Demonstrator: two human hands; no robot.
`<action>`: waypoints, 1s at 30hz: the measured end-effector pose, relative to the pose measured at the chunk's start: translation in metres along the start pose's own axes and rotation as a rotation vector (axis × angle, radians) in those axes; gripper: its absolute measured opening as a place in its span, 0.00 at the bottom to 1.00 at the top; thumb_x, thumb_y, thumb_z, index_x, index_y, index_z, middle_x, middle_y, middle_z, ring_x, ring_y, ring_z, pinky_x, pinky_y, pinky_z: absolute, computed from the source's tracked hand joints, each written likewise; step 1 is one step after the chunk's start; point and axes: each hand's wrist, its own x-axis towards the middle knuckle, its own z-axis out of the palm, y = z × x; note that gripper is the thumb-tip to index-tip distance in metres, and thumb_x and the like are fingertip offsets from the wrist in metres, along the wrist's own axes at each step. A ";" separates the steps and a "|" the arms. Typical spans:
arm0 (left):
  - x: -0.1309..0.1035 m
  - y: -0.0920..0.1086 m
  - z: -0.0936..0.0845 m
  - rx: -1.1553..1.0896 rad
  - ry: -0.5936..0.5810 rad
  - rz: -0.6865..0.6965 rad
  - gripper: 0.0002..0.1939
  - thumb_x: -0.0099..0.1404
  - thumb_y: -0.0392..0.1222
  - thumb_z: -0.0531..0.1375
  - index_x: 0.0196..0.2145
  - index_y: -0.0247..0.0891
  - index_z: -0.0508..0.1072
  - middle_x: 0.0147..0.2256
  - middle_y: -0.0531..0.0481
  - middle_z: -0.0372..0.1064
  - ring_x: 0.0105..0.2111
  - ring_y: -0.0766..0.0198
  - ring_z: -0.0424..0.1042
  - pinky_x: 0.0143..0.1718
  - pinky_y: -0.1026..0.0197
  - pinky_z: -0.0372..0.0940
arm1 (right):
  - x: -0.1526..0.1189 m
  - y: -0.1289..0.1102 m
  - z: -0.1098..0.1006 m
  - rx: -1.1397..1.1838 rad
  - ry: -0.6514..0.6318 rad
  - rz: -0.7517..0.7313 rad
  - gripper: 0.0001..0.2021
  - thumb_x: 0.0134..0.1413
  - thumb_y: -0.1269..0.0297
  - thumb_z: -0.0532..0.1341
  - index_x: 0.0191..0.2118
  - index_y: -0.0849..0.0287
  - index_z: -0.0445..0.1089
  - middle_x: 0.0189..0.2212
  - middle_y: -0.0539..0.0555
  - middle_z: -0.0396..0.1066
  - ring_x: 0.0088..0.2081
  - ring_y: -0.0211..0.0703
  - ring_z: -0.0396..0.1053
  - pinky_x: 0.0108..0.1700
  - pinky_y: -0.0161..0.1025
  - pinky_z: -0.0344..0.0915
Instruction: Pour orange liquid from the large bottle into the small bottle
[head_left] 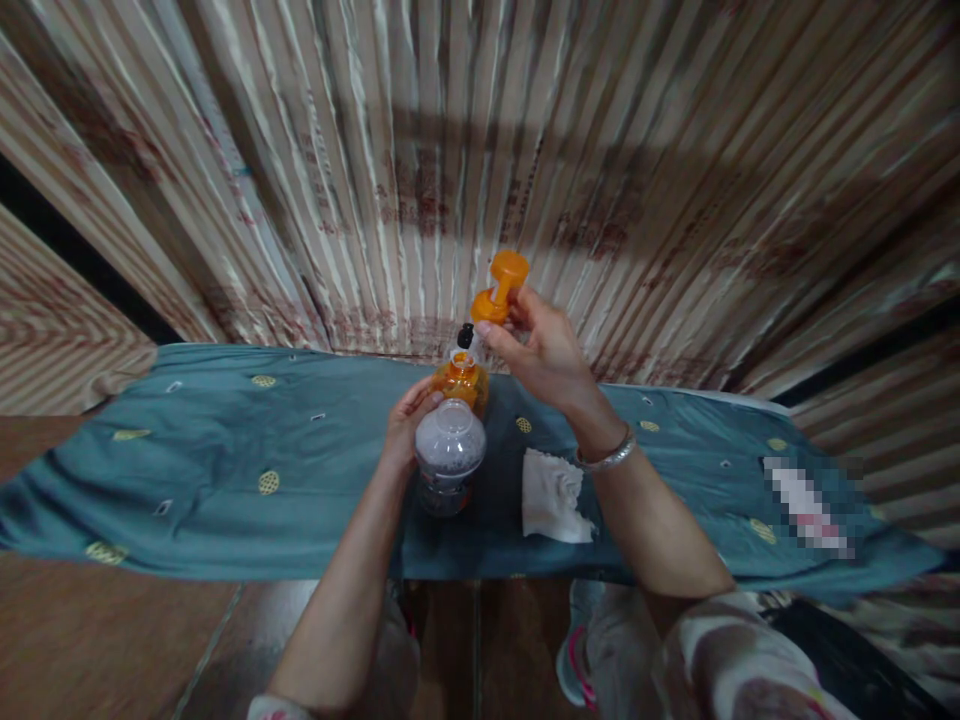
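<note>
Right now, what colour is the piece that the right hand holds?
The piece is orange, clearest in the head view.

A teal cloth point(225, 430) with yellow pineapple prints is covering the bench point(337, 480) and wrinkling toward its left end. Midway along the near edge, a clear domed container point(448, 450) is standing; an orange bottle point(461, 383) is showing just behind it, its base hidden. Beyond, by the far edge, a black cap point(466, 336) is showing. A white cloth point(555, 495) is lying right of the container, close to the near edge. A pixelated, pale-and-pink object point(806, 508) is lying near the right end.
</note>
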 end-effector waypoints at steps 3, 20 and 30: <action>0.000 -0.001 -0.001 0.009 0.004 0.001 0.26 0.43 0.46 0.77 0.41 0.38 0.81 0.40 0.47 0.81 0.40 0.55 0.80 0.44 0.57 0.72 | 0.005 -0.013 -0.013 -0.054 0.044 -0.063 0.16 0.64 0.54 0.61 0.52 0.54 0.67 0.46 0.55 0.75 0.48 0.48 0.74 0.53 0.49 0.71; 0.001 -0.002 0.000 0.009 0.018 0.016 0.26 0.41 0.47 0.78 0.39 0.38 0.81 0.39 0.46 0.81 0.39 0.55 0.80 0.43 0.57 0.72 | 0.018 -0.038 -0.044 0.028 0.185 -0.149 0.21 0.59 0.43 0.64 0.50 0.51 0.70 0.48 0.51 0.76 0.54 0.49 0.74 0.51 0.49 0.75; 0.002 -0.003 -0.003 0.019 0.035 0.017 0.26 0.42 0.46 0.77 0.40 0.38 0.80 0.38 0.47 0.81 0.37 0.57 0.80 0.42 0.58 0.71 | 0.009 -0.038 -0.063 0.036 0.261 -0.171 0.20 0.58 0.46 0.67 0.47 0.55 0.71 0.40 0.50 0.75 0.46 0.44 0.76 0.50 0.48 0.74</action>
